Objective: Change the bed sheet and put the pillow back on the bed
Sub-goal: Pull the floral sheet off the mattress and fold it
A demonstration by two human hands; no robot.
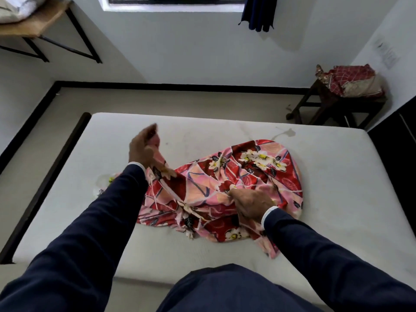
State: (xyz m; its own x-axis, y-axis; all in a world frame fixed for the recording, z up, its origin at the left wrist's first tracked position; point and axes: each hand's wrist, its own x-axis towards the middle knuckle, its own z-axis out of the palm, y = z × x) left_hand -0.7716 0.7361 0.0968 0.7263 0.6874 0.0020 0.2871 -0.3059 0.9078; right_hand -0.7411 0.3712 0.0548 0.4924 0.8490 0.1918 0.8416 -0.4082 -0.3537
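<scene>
The floral bed sheet [225, 188] lies bunched in the middle of the bare mattress [326, 199]. The left hand [144, 149] lifts one edge, fingers curled round the cloth; the right hand [249, 203] pinches a fold low against the heap. The fabric is twisted, so if the hands have the wrong edges it may open crooked or drag off the near side. What seems to be the old sheet [353, 82] sits on a dark stool [324, 109] by the wall
</scene>
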